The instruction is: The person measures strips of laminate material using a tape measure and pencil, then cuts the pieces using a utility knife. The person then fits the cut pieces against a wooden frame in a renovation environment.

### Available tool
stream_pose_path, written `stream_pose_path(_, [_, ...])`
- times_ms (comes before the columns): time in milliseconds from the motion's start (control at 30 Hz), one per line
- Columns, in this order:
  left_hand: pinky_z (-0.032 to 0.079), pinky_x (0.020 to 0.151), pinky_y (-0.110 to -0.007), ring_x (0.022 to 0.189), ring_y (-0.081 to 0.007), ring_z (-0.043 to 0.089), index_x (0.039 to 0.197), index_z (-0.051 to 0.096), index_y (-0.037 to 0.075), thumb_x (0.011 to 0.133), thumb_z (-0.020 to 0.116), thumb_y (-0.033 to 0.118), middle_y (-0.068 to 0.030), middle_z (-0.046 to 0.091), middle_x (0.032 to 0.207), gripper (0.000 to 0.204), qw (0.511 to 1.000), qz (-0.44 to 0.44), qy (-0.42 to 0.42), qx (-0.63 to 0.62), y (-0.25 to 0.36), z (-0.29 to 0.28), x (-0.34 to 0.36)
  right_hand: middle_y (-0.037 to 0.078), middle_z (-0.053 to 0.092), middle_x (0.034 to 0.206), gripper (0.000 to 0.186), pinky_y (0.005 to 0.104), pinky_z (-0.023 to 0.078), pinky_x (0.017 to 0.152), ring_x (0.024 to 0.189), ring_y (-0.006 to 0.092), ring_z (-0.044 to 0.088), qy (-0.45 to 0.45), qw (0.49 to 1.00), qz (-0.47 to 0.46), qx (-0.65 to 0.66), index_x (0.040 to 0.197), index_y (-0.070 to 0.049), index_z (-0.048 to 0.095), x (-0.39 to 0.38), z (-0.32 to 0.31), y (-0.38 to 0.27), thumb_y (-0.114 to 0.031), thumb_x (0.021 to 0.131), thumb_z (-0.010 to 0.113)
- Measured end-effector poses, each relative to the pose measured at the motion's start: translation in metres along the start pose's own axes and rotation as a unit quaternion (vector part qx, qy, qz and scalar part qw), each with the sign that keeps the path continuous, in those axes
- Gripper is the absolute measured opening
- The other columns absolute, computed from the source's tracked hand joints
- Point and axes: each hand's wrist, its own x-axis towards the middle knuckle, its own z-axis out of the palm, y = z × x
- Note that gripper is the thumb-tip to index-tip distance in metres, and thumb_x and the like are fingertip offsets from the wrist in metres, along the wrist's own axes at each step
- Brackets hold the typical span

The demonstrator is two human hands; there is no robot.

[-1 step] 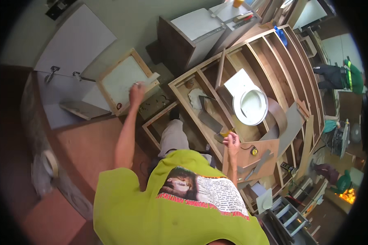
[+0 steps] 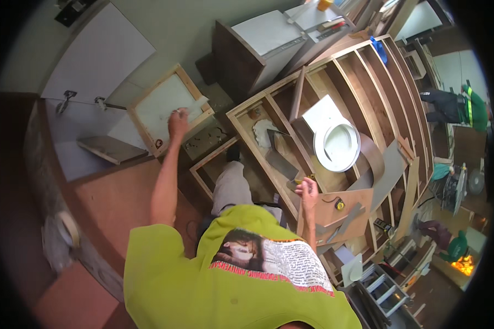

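A four-sided panel (image 2: 162, 107) with pale wooden edges and a whitish middle is seen beside the white cabinet (image 2: 82, 126). Over it the left hand (image 2: 178, 124) is held, fingers bent; whether something is gripped cannot be told. The right hand (image 2: 308, 192) is placed above the timber framework (image 2: 362, 93), loosely curled; its hold is likewise unclear.

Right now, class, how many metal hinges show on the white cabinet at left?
2: the left hinge near the left side of the white cabinet, the right hinge nearer the wooden frame. Others may be hidden.
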Motion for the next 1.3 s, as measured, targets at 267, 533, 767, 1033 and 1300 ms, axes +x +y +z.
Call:
stream_pose_path(267, [0.048,0.088,-0.043,0.100,-0.0383,0.064,0.111,0.068,0.001,0.094,0.055,0.014,-0.0216,0.067,0.104,0.024,0.997,-0.020,0.047,0.056,-0.139,0.027,0.156,0.007,0.059,0.074,0.026,0.0308,0.049,0.063,0.068,0.0139,0.060,-0.254,0.908,-0.058,-0.329,0.119,-0.002,0.055,0.088,0.215,-0.025,-0.016,0.098,0.054])
stream_pose_path(533, [0.049,0.086,-0.039,0.098,-0.0338,0.066,0.107,0.068,-0.001,0.094,0.059,0.017,-0.0204,0.069,0.103,0.024,0.998,-0.004,0.059,0.013,-0.172,0.061,0.230,0.019,0.069,0.086,0.030,0.0403,0.050,0.073,0.082,0.0317,0.068,-0.285,0.902,-0.157,-0.286,0.113,-0.003,0.060,0.265,0.434,-0.001,-0.027,0.095,0.059])
stream_pose_path(767, [0.051,0.082,-0.036,0.092,-0.0295,0.067,0.108,0.070,0.004,0.095,0.060,0.017,-0.0171,0.070,0.099,0.021,0.997,-0.068,0.048,-0.005,-0.178,0.072,0.243,0.021,0.068,0.099,0.029,0.0405,0.050,0.079,0.089,0.0330,0.066,-0.334,0.882,-0.189,-0.272,0.113,-0.003,0.062,0.311,0.556,-0.015,-0.024,0.093,0.058])
stream_pose_path(1033, [0.052,0.082,-0.038,0.096,-0.0304,0.065,0.106,0.072,0.008,0.094,0.060,0.016,-0.0137,0.067,0.104,0.018,0.986,0.044,0.145,0.073,-0.186,0.083,0.240,0.011,0.068,0.092,0.031,0.0341,0.051,0.078,0.083,0.0210,0.065,-0.266,0.854,-0.355,-0.271,0.117,-0.002,0.062,0.362,0.642,-0.004,-0.017,0.091,0.062])
stream_pose_path(1300, [0.049,0.087,-0.041,0.100,-0.0307,0.061,0.103,0.075,0.016,0.092,0.064,0.019,-0.0103,0.067,0.103,0.016,0.967,0.067,0.197,0.146,-0.192,0.089,0.241,0.020,0.070,0.086,0.025,0.0398,0.052,0.077,0.081,0.0325,0.069,-0.229,0.902,-0.302,-0.208,0.100,0.001,0.070,0.353,0.669,0.003,-0.019,0.087,0.064])
